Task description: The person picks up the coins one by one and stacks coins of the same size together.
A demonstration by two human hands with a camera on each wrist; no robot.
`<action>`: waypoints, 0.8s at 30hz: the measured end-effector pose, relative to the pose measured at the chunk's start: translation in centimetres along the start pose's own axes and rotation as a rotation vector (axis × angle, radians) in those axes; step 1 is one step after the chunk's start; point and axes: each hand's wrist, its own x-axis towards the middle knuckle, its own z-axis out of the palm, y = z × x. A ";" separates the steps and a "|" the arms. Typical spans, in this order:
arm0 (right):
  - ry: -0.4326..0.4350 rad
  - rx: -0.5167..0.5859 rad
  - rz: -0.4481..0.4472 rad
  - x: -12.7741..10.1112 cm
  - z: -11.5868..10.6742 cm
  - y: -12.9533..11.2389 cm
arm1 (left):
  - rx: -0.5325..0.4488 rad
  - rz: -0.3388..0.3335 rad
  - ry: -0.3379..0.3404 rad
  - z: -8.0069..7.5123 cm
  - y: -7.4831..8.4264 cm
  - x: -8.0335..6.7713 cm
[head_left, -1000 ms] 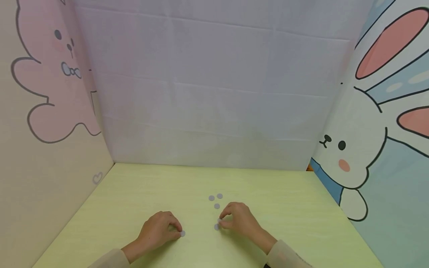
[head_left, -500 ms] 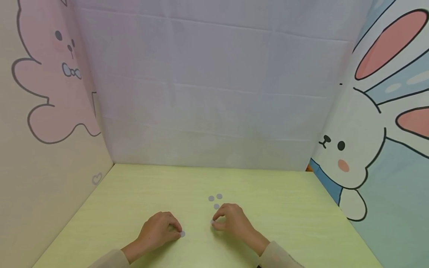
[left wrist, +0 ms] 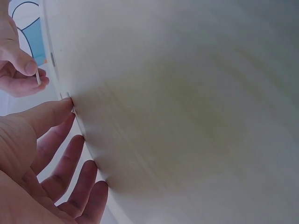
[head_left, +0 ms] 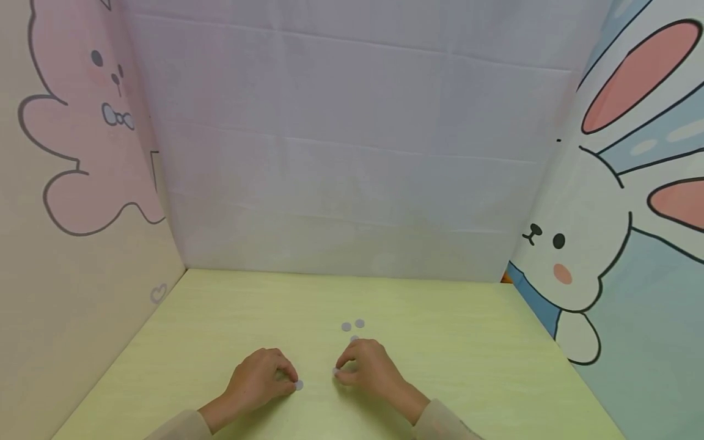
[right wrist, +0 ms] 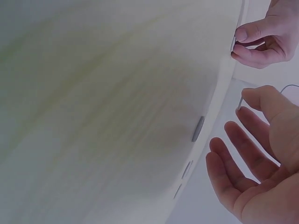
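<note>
In the head view, my left hand (head_left: pixel 258 380) rests low over the table, pinching a thin round grey disc (head_left: pixel 299 385) by thumb and index finger, down at the tabletop. My right hand (head_left: pixel 371 368) is to its right and pinches another grey disc (head_left: pixel 336 371) at its fingertips. The right wrist view shows that disc (right wrist: pixel 240 103) edge-on, raised off the table, the other fingers loosely curled. Behind the right hand lie three more flat discs: one at left (head_left: pixel 346 327), a second disc (head_left: pixel 360 323), and a third disc (head_left: pixel 354 338) partly covered by the hand.
The pale yellow-green table (head_left: pixel 236 311) reaches back to a white cloth wall (head_left: pixel 352 159). A side panel with a pink cartoon animal (head_left: pixel 82 153) stands at left, and one with a white rabbit (head_left: pixel 577 244) at right.
My right hand has moved left and slightly nearer the front with its disc, toward my left hand. A disc seen on the table below the right fingers earlier no longer shows. The left hand stays put.
</note>
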 end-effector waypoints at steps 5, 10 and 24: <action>-0.009 0.015 0.007 0.4 0.2 -0.3 | -0.011 0.011 -0.001 0.0 -0.2 0.0; -0.024 0.023 0.028 0.7 0.6 -0.6 | -0.011 0.016 0.003 0.1 -0.3 0.1; -0.056 -0.036 0.035 1.5 1.3 -1.8 | -0.012 0.031 0.016 0.1 -0.2 0.1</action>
